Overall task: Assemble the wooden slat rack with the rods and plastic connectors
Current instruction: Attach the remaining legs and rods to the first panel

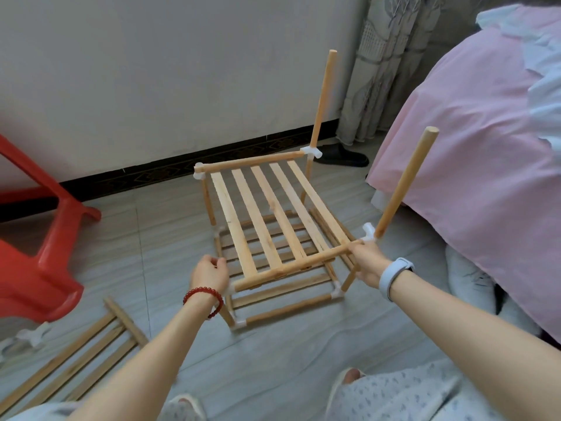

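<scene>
A two-tier wooden slat rack (274, 214) stands on the tiled floor, its rods joined by white plastic connectors. Upright rods rise from the far right corner (323, 95) and the near right corner (405, 183). My right hand (368, 262) grips the upper front rod beside the near right connector (368, 232). My left hand (209, 273) sits with curled fingers over the near left corner of the upper tier, hiding the connector there; what it holds cannot be made out.
A loose slat panel (76, 354) lies on the floor at the lower left, with white connectors (30, 335) beside it. A red plastic stool (39, 238) stands at left. A pink-covered bed (473, 147) is at right, a black slipper (343, 156) by the wall.
</scene>
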